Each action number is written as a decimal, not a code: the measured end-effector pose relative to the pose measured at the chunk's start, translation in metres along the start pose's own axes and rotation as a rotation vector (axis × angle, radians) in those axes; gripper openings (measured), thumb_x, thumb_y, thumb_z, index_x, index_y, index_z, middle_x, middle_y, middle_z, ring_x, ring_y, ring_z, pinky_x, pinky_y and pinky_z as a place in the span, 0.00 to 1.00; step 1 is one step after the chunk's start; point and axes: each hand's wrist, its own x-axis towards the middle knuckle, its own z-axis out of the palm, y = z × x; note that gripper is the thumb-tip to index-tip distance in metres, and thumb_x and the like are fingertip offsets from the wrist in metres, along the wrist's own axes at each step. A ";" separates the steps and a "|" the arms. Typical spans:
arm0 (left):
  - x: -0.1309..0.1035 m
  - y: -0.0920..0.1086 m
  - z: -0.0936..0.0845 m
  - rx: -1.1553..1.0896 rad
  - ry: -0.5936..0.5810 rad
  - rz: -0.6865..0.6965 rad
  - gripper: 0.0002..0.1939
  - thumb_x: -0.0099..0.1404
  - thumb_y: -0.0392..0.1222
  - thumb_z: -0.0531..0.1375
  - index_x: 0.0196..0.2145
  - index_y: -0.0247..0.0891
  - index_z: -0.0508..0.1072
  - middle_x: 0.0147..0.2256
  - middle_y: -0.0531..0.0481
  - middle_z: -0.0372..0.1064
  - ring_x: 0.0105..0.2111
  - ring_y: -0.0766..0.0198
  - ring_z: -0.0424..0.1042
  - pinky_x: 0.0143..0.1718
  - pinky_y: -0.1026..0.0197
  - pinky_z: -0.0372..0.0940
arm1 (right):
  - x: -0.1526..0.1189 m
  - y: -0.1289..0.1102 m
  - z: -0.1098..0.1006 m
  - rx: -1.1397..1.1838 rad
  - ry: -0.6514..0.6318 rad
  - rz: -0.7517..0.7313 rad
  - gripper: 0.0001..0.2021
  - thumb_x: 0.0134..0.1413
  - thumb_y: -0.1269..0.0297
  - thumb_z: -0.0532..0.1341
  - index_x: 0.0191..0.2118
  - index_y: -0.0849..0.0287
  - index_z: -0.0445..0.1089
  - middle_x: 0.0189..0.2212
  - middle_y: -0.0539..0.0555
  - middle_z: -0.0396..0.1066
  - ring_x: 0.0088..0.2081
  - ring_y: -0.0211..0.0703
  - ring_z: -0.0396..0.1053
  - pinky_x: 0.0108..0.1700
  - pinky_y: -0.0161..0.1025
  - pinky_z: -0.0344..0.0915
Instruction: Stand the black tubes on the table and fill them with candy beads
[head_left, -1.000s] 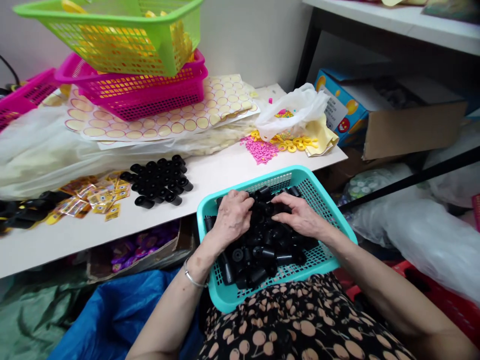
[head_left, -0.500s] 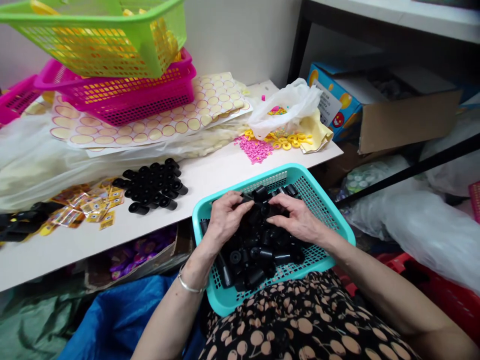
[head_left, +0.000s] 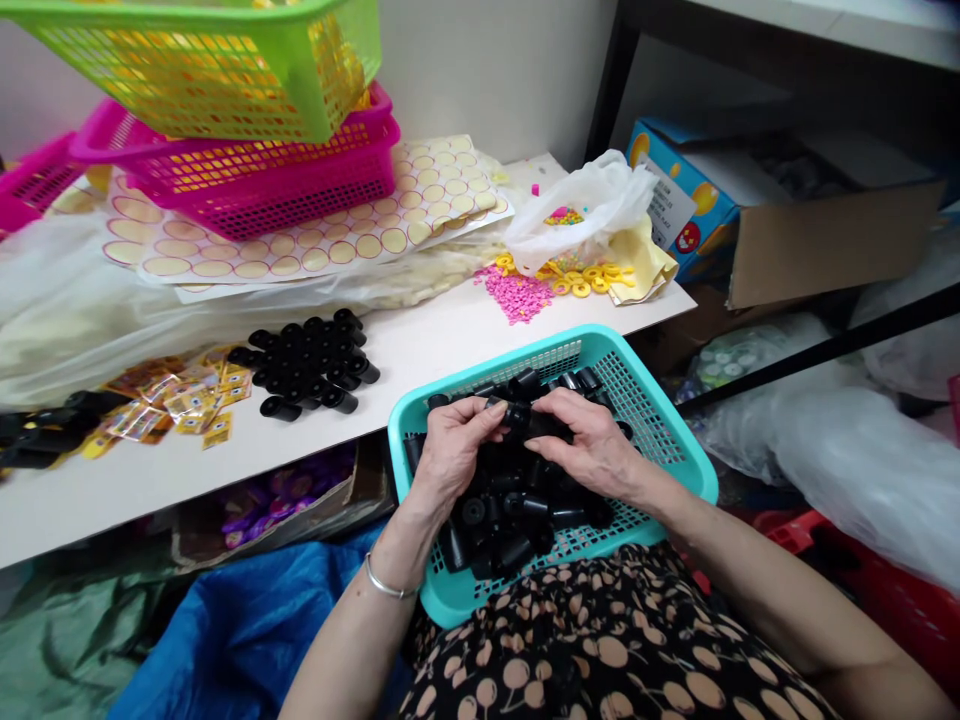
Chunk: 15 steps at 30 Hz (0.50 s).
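Observation:
A turquoise basket [head_left: 675, 452] rests against my lap, holding many loose black plastic cylinders [head_left: 525, 505]. Above that pile my left hand [head_left: 459, 440] pinches one black plastic cylinder [head_left: 516, 414] between thumb and fingers. My right hand [head_left: 589, 440] is close beside it, thumb and fingers closed around a dark piece at the other end. Whether that is a second cylinder or the same one is hard to make out, black on black. On the white table to the left stands a cluster of black cylinders [head_left: 311, 360], packed close together.
Small printed yellow cards [head_left: 195, 405] lie left of the cluster. Pink beads [head_left: 517, 295], yellow rings [head_left: 585, 280] and a white plastic bag [head_left: 577, 205] are farther back. Green [head_left: 300, 80] and magenta [head_left: 300, 205] baskets are stacked at back left. An open cardboard box [head_left: 825, 240] sits right.
My left hand has lifted a black cylinder slightly out of the pile, and it now shows between both hands. The right hand has stayed close to it. The view has shifted slightly.

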 end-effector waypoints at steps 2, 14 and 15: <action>0.000 -0.003 -0.001 0.048 -0.007 0.024 0.12 0.50 0.44 0.67 0.23 0.32 0.73 0.21 0.52 0.69 0.22 0.71 0.65 0.24 0.68 0.61 | 0.000 0.001 0.001 -0.006 -0.006 0.015 0.11 0.52 0.68 0.61 0.43 0.56 0.66 0.35 0.52 0.67 0.38 0.44 0.64 0.41 0.43 0.63; -0.021 -0.001 0.009 0.689 -0.092 0.381 0.16 0.59 0.44 0.61 0.45 0.38 0.74 0.39 0.46 0.73 0.40 0.59 0.71 0.44 0.59 0.65 | 0.000 -0.003 0.020 0.205 -0.027 0.084 0.12 0.50 0.72 0.60 0.42 0.56 0.64 0.35 0.51 0.62 0.34 0.39 0.64 0.36 0.38 0.65; -0.023 -0.001 0.007 0.701 -0.057 0.422 0.16 0.58 0.43 0.61 0.44 0.38 0.74 0.38 0.46 0.73 0.39 0.60 0.71 0.42 0.60 0.66 | -0.001 -0.003 0.020 0.273 -0.053 0.096 0.14 0.49 0.71 0.61 0.43 0.56 0.64 0.36 0.51 0.62 0.36 0.40 0.65 0.37 0.39 0.66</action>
